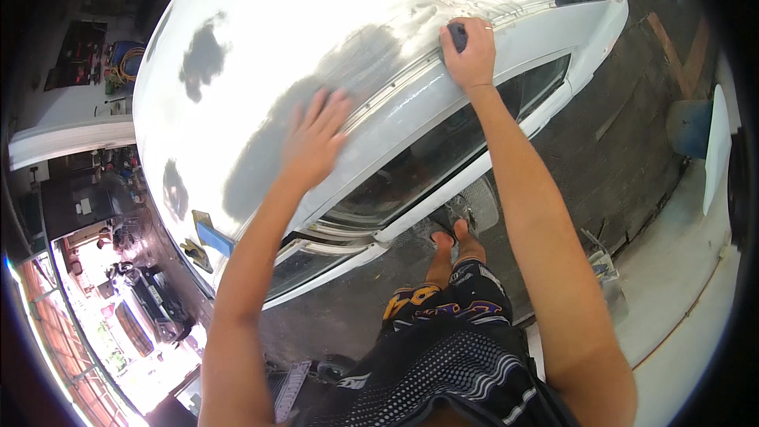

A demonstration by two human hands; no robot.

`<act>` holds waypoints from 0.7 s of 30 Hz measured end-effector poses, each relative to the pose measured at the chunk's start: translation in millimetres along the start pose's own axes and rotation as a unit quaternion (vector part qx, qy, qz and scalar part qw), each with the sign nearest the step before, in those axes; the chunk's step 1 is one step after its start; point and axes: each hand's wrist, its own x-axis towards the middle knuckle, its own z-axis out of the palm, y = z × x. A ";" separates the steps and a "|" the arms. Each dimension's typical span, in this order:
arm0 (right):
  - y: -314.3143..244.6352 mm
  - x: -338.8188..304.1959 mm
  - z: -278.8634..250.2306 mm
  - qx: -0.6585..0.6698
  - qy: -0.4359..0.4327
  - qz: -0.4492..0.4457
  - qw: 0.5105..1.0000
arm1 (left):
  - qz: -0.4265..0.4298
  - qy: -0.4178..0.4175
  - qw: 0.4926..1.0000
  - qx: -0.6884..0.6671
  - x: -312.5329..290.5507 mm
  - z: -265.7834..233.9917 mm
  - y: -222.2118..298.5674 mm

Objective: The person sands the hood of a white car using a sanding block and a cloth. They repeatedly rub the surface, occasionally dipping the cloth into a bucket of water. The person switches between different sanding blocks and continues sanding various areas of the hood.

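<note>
A white car roof with several dull grey patches spreads out before me. On the large grey patch near the roof's edge lies my left hand, slightly blurred, its fingers stretched out and holding nothing. Farther forward and to the right, my right hand is closed around a dark sanding block. Its fingers cover part of the block, which sits at the roof edge, beside the long groove above the side windows. Pale dusty smears show on the paint around that hand.
A blue flat tool and a folded yellowish piece lie at the roof's left end. Below the roof edge runs a side window. A white panel stands at the right. A dark vehicle is at the lower left.
</note>
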 end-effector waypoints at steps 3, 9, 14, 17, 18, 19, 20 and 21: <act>-5.7 -1.2 0.0 0.009 0.013 0.021 1.000 | -0.062 -0.011 0.998 0.033 -33.7 -3.4 0.0; -12.0 1.2 10.6 0.024 0.010 -0.004 1.000 | 0.033 0.011 0.999 -0.001 87.8 -7.4 48.4; 3.8 -1.9 -2.6 0.014 0.021 0.045 0.999 | -0.009 -0.015 0.999 0.041 26.6 -2.4 10.4; -5.6 4.6 2.0 0.022 0.040 0.032 0.998 | 0.001 0.028 1.000 0.005 78.8 -4.6 54.7; -8.8 4.8 8.2 0.030 0.041 0.019 0.998 | 0.008 0.036 0.999 0.009 111.8 -2.5 70.0; -12.8 1.2 10.7 0.036 0.041 0.011 0.998 | 0.016 0.040 0.999 0.009 123.2 -1.5 76.7; -14.1 0.8 10.8 0.035 0.035 0.011 0.999 | 0.028 0.024 0.999 0.022 117.6 -4.6 72.3; -12.6 1.0 11.0 0.034 0.030 0.011 0.999 | 0.040 0.008 0.999 0.035 110.3 -8.8 64.4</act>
